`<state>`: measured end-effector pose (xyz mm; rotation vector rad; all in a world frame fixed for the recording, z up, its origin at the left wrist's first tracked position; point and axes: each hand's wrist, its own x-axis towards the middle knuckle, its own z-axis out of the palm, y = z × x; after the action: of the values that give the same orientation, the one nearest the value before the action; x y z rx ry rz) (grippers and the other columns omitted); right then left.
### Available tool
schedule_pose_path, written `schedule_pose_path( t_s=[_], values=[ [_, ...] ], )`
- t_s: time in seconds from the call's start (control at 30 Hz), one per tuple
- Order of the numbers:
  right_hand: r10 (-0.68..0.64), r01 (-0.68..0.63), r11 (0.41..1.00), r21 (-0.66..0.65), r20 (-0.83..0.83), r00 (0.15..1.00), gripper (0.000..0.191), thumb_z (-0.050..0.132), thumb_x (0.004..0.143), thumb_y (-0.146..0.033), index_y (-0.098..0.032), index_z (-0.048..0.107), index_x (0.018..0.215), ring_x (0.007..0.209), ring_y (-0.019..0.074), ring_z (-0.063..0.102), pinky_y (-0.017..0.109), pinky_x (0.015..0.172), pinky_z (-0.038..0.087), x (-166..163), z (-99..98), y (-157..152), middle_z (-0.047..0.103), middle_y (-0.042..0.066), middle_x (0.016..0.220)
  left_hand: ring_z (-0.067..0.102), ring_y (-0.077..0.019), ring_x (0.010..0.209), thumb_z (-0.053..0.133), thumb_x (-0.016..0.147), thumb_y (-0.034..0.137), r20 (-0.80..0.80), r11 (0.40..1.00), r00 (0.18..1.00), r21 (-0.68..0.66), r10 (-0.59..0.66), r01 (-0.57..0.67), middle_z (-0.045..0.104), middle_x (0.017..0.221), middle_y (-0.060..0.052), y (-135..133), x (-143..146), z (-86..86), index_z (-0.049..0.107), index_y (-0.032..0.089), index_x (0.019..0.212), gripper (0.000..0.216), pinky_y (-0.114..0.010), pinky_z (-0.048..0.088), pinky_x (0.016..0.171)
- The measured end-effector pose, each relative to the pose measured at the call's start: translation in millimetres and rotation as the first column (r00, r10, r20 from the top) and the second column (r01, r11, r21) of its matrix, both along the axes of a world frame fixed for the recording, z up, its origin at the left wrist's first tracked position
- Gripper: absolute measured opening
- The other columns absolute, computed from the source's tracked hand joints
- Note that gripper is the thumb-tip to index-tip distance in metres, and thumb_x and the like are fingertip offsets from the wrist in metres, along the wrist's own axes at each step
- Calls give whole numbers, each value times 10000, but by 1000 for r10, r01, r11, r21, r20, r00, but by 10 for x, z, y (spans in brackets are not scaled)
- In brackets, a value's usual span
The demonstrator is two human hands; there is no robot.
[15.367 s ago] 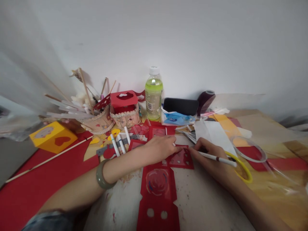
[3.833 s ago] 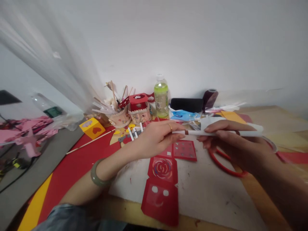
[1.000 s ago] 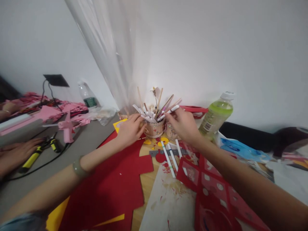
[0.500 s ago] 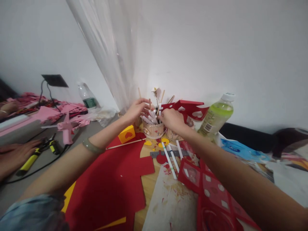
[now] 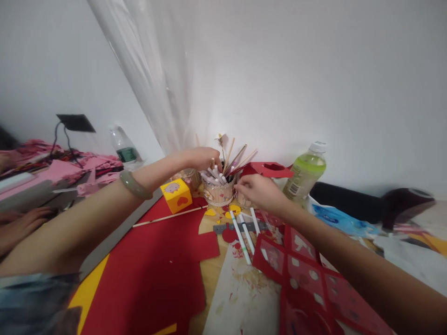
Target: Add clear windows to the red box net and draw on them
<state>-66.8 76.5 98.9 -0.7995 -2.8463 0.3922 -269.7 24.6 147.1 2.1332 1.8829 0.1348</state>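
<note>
A small round pot (image 5: pixel 218 193) trimmed with beads stands near the wall, full of white markers (image 5: pixel 213 174) and wooden sticks. My left hand (image 5: pixel 204 158) reaches over it from the left, with the fingers curled down onto the marker tops. My right hand (image 5: pixel 256 191) hovers just right of the pot, fingers pinched together; what they hold, if anything, is hidden. Three white markers (image 5: pixel 244 230) lie on the table below my right hand. A red cut-out card (image 5: pixel 303 274) lies under my right forearm.
A yellow cube with a heart (image 5: pixel 173 194), a thin wooden stick (image 5: pixel 167 217) and a red paper sheet (image 5: pixel 150 274) lie to the left. A green drink bottle (image 5: pixel 304 171), blue tissue pack (image 5: pixel 340 221) and dark roll (image 5: pixel 401 204) are at the right. Another person's hand (image 5: pixel 19 225) rests far left.
My right hand has drawn back down and to the right, out of the pot. My left hand stays on top of the markers. The view has shifted slightly.
</note>
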Motion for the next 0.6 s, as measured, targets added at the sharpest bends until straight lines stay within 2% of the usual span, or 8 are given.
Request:
schedule_pose_path(
  t_s=[0.13,0.23,0.43,0.6],
  values=[
    [43,-42,999,34,-45,998,273,455,882,-289,-192,686,774,662,153,593,252,578,357,230,-6,-76,685,26,722,537,-130,581,564,602,60,-96,999,995,-26,-26,23,696,658,-26,61,-11,6,743,174,711,238,-198,331,575],
    [66,-64,997,41,-42,997,270,449,863,-263,-200,684,747,598,139,556,247,538,300,345,-30,-117,671,20,669,530,-125,557,578,622,91,-146,1000,989,-27,-19,15,701,665,-15,107,4,32,748,187,730,223,-202,320,560],
    [117,-115,992,53,-19,993,276,458,863,-241,-196,655,674,627,136,560,235,562,300,456,-75,-152,672,24,687,484,-108,492,561,644,123,-181,1000,983,20,23,-19,632,528,23,144,89,64,738,195,675,193,-199,314,545],
    [133,-133,990,51,-11,991,257,478,865,-252,-189,668,705,683,164,594,245,555,293,554,-92,-137,688,51,743,530,-108,540,517,640,117,-147,999,988,3,37,-37,660,592,34,142,113,44,747,210,744,268,-173,329,536]
  ],
)
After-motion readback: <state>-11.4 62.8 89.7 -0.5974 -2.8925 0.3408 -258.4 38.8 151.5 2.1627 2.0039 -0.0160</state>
